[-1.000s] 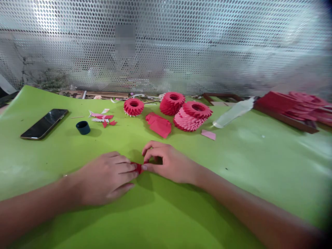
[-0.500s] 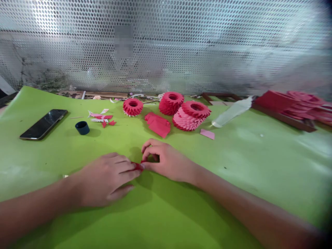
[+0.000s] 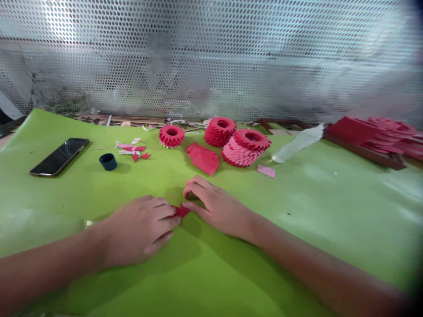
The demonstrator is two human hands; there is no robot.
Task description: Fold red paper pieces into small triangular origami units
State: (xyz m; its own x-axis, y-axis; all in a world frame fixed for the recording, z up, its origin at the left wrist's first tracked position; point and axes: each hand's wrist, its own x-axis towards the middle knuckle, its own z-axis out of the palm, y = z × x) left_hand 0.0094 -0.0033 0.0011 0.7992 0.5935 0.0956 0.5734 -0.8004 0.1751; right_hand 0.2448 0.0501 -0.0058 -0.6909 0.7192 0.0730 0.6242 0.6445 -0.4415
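Your left hand (image 3: 142,229) lay palm down, reaching in from the left, its fingers stretched over a small piece of red paper (image 3: 182,211) and its thumb spread away below. You had that paper just above the green tabletop (image 3: 333,220) or flat on it, between your two hands. Your right hand (image 3: 220,207) arched in from the other side, wrist low and fingers curled towards the thumb, whose tip met the paper's right end.

Your left fingers covered much of the paper, so I could not tell whether they gripped it or only pressed on it. I could not tell either whether your right thumb and forefinger pinched its edge; the other right fingertips were tucked out of sight. The fold of the paper was too small to make out.

Your left forearm (image 3: 56,255) was cut off by the left edge, and your right forearm (image 3: 310,262) faded into the dark lower corner. A small shiny scrap (image 3: 89,223) was partly hidden beside your left wrist. The red and pink papers (image 3: 360,132) at far right ran out of view, and shapes behind the mesh screen (image 3: 247,70) were blurred.
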